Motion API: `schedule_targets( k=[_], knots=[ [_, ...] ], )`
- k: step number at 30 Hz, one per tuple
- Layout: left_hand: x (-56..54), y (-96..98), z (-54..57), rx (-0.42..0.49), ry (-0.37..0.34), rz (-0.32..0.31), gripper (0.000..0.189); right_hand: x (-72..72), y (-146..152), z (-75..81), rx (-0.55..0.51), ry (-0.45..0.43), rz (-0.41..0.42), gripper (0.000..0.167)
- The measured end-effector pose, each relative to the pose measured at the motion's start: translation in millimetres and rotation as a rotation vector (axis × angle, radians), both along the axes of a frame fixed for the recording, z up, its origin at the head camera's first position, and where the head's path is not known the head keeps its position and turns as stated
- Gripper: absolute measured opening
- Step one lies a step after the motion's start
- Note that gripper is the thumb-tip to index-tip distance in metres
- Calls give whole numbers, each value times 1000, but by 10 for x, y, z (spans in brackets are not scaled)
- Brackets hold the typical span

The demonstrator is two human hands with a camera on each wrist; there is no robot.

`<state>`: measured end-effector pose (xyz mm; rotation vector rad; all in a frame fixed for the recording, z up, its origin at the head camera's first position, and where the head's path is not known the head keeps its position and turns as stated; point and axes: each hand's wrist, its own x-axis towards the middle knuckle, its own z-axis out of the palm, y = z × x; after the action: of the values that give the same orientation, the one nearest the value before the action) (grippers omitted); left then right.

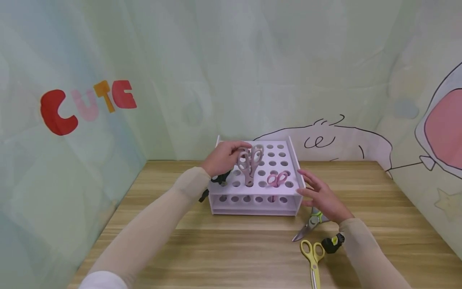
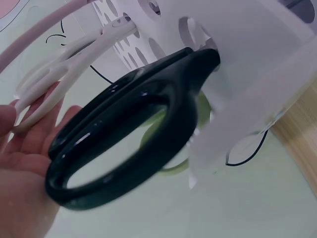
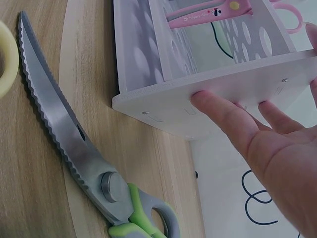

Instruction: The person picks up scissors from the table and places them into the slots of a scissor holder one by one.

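A white rack with rows of round holes stands on the table. My left hand reaches over its left side; in the left wrist view its thumb and fingers pinch the pale handle of white scissors, whose other end sits in a hole. Mauve scissors stand upright in the front row near that hand. Black-handled scissors occupy the front left hole, below the left wrist. Small pink scissors are in the rack's front right. My right hand touches the rack's right side with extended fingertips.
Grey-and-green kitchen shears lie to the right of the rack, partly under the right hand in the head view. Yellow scissors lie nearer the front, beside a black object with a yellow mark. Patterned cloth walls enclose the table.
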<state>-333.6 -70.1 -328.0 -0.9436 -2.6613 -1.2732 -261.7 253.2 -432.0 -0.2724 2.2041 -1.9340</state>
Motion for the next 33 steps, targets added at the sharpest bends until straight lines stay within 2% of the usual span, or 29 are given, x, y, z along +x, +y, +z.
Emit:
schedule_targets(
  k=[6, 12, 19, 24, 33],
  knots=[
    [15, -7, 6, -39, -45, 39, 35, -5, -16, -25, -2, 4, 1, 70],
    [29, -57, -7, -56, -12, 52, 39, -10, -24, -10, -1, 5, 6, 70],
    [87, -215, 14, 20, 36, 60, 49, -8, -11, -11, -4, 3, 8, 69],
    [107, -351, -26, 106, 62, 75, 64, 3, -8, -15, -7, 1, 12, 68],
    [154, -580, -126, 167, 4, 50, 94, 22, 12, 14, -12, -2, -1, 69]
  ],
)
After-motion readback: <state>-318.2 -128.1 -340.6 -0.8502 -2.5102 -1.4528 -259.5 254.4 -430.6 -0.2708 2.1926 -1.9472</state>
